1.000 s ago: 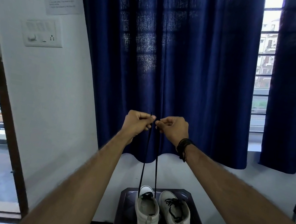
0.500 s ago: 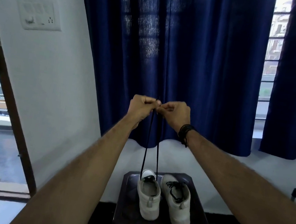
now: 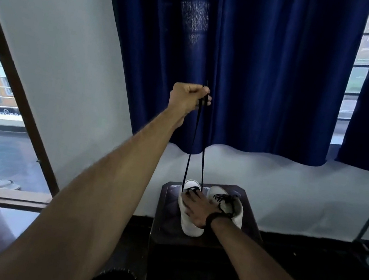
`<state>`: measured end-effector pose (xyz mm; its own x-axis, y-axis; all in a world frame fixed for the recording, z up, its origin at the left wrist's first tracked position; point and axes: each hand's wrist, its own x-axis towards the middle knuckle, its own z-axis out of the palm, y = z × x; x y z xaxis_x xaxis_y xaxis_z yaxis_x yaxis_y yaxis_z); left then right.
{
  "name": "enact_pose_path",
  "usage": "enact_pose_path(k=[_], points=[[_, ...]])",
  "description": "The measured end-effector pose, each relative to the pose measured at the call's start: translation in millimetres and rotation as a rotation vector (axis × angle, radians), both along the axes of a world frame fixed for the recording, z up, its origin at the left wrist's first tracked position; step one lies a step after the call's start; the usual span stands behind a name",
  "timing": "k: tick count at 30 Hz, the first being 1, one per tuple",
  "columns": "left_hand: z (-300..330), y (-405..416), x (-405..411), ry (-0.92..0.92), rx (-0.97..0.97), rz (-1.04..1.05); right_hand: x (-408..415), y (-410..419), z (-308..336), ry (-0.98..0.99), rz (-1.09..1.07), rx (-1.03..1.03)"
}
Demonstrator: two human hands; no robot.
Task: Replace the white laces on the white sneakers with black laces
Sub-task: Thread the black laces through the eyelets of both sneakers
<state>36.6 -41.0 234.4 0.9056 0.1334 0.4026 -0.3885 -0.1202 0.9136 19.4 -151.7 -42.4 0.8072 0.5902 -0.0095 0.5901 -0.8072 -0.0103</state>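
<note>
Two taut lace strands (image 3: pixel 199 142) rise from left sneaker (image 3: pixel 189 225) toward curtain (image 3: pixel 262 67), barring path across. Right sneaker (image 3: pixel 229 202) crowds stool (image 3: pixel 163 209) top beside it. Wall close behind; open air either side of strands.

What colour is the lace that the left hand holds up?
Black. The lace runs from the left hand down to the left sneaker; the head view shows it.
</note>
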Motion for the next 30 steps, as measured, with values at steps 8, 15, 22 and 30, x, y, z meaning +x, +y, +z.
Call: enact_pose_path(k=[8,15,22,30], points=[[13.7,-0.2,-1.6,-0.053,-0.072,0.048,19.3,6.1,-29.3,0.101,-0.048,-0.032],[28.6,-3.9,-6.3,-0.094,-0.096,0.094,15.7,7.3,-28.6,0.083,-0.057,-0.013],[26.7,-1.7,-4.8,-0.082,-0.103,0.091,18.3,8.6,-30.9,0.150,-0.056,0.041],[19.4,4.7,1.7,-0.055,-0.038,0.060,8.2,12.4,48.3,-0.369,-0.386,1.098]])
